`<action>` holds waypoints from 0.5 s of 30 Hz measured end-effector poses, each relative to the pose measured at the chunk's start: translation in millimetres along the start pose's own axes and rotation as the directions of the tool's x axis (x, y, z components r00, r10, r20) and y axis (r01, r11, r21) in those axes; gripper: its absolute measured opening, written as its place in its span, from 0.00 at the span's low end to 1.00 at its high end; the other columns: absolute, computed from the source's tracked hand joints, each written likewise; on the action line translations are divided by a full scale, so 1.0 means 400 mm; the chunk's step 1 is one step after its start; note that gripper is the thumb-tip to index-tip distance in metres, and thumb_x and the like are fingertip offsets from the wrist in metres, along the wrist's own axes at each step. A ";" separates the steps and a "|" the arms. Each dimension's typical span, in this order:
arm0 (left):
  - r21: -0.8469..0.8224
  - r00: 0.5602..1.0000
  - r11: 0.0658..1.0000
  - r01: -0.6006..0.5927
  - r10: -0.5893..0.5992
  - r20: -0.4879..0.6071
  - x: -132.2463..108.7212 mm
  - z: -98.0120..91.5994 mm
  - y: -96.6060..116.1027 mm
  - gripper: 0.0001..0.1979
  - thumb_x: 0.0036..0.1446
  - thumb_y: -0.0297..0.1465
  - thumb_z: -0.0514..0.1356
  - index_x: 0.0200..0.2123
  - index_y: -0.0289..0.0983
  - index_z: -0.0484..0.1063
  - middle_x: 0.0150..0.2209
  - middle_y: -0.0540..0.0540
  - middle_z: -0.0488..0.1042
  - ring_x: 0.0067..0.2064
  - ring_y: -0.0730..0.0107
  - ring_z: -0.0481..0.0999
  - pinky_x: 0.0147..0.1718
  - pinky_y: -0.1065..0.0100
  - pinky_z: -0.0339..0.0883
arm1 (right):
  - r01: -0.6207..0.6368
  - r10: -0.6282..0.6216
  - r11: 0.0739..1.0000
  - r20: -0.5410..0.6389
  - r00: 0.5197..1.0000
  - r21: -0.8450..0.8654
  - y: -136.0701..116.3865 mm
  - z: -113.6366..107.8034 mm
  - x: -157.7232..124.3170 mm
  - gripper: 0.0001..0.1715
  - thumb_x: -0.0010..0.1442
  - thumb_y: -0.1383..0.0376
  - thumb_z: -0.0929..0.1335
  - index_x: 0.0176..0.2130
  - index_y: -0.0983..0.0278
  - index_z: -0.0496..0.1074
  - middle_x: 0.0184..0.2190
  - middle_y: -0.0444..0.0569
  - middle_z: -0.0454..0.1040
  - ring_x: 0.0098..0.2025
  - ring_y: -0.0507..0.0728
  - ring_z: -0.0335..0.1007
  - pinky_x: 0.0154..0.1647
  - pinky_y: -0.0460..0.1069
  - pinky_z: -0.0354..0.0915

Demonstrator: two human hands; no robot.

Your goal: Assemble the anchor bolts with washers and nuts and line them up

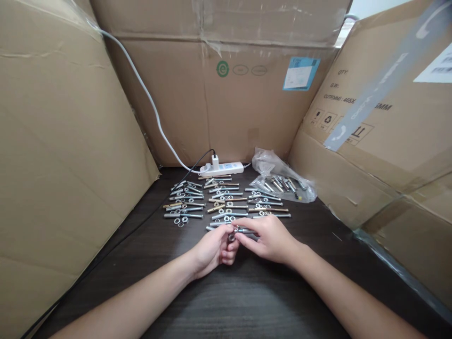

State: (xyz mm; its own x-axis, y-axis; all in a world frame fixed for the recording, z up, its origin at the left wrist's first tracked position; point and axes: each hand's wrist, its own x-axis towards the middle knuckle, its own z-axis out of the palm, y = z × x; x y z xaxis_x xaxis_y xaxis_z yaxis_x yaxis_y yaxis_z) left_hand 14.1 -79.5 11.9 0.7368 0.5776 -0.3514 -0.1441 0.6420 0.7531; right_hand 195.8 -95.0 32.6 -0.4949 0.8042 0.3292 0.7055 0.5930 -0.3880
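Note:
My left hand [216, 249] and my right hand [270, 238] meet in front of the rows of hardware, both with fingers closed. Between them lies a silvery expansion bolt [244, 230], roughly level, its shaft partly hidden under my right fingers. My left thumb and fingers pinch its left end, where a small metal ring or nut [231, 237] shows. Just beyond my hands are bolts and sleeves [226, 207] in rows, silver and brass-coloured, with loose nuts and washers [185, 220] among them.
A clear plastic bag [273, 165] with several bolts lies at the back right. Behind the rows sits a white power strip [229, 168] with a plug and cables. A black cable [141, 223] crosses the dark table on the left. Cardboard boxes [212, 103] wall in the table.

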 end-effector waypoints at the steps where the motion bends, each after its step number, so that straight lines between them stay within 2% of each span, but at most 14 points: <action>1: -0.007 1.000 1.000 0.000 0.000 -0.001 -0.001 0.001 0.001 0.11 0.61 0.35 0.44 0.28 0.36 0.55 0.21 0.55 0.53 0.19 0.81 0.45 0.20 0.75 0.43 | -0.014 0.015 1.000 0.003 1.000 -0.009 -0.001 -0.002 0.001 0.15 0.60 0.60 0.65 0.46 0.59 0.72 0.29 0.45 0.79 0.28 0.52 0.74 0.31 0.44 0.62; 4: -0.013 1.000 1.000 -0.013 0.012 -0.024 -0.002 0.006 0.003 0.10 0.62 0.37 0.47 0.31 0.37 0.56 0.22 0.56 0.52 0.19 0.81 0.45 0.20 0.76 0.42 | -0.067 0.068 0.997 0.008 0.998 -0.029 -0.004 -0.005 0.002 0.13 0.59 0.58 0.66 0.43 0.61 0.71 0.20 0.41 0.73 0.21 0.51 0.68 0.26 0.43 0.59; 6: -0.004 0.999 1.000 -0.026 0.025 -0.046 -0.002 0.007 0.003 0.11 0.62 0.38 0.49 0.33 0.37 0.57 0.22 0.56 0.53 0.19 0.82 0.45 0.20 0.76 0.41 | -0.072 0.072 0.997 0.002 0.997 -0.033 -0.004 -0.006 0.002 0.12 0.58 0.58 0.66 0.41 0.61 0.70 0.17 0.39 0.70 0.19 0.51 0.66 0.25 0.43 0.57; 12: 0.021 0.997 0.998 -0.057 0.058 -0.060 -0.001 0.005 -0.002 0.10 0.61 0.37 0.51 0.33 0.37 0.58 0.23 0.56 0.54 0.19 0.83 0.47 0.20 0.76 0.41 | 0.012 -0.012 0.999 -0.008 1.000 -0.032 0.001 -0.006 -0.001 0.08 0.58 0.60 0.66 0.38 0.60 0.71 0.22 0.41 0.74 0.22 0.50 0.67 0.27 0.43 0.56; 15: 0.010 0.996 0.998 -0.058 0.058 -0.064 0.000 0.005 -0.003 0.09 0.62 0.35 0.51 0.32 0.37 0.58 0.23 0.56 0.54 0.19 0.83 0.46 0.20 0.76 0.41 | 0.020 -0.020 0.999 0.001 1.000 -0.042 0.002 -0.010 -0.002 0.08 0.58 0.60 0.66 0.38 0.59 0.72 0.21 0.40 0.73 0.21 0.50 0.66 0.27 0.43 0.56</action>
State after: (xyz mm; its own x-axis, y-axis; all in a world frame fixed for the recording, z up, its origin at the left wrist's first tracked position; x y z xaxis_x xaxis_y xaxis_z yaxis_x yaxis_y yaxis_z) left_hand 15.3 -81.2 12.3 0.6834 0.6451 -0.3418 -0.1796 0.6024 0.7778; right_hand 199.0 -95.3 35.5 -0.5094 0.7921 0.3363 0.7161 0.6069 -0.3448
